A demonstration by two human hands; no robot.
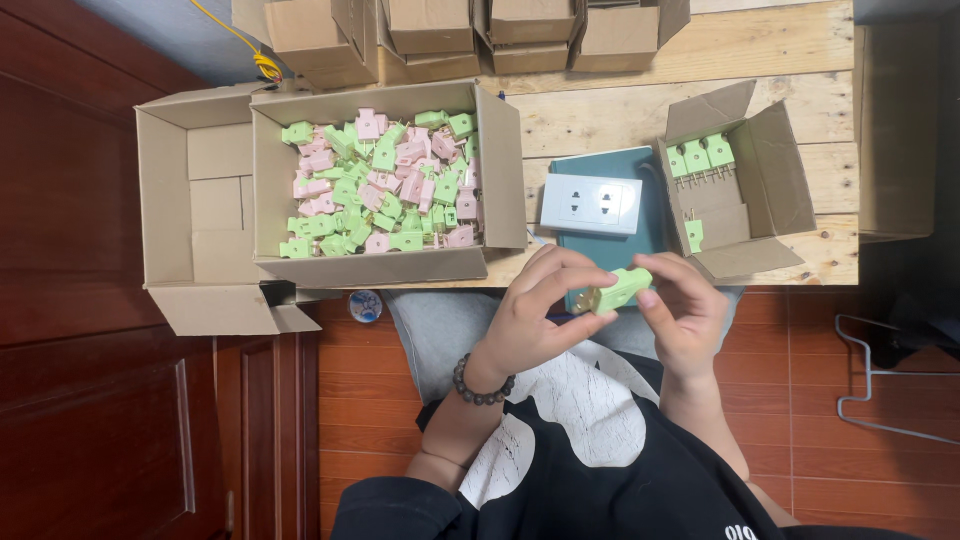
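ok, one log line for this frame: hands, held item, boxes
left hand: grips green plug | right hand: pinches same plug | big box: pink/green plugs | small box: few green plugs

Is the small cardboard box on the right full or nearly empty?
Nearly empty: the small box holds only four green plugs, and its bare cardboard bottom shows.

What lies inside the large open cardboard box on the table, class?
The large box holds a loose heap of small plugs, green and pink mixed together. The heap covers the box's floor, and any plugs lower down are hidden too.

Wooden table (640, 110), red tiled floor (820, 420)
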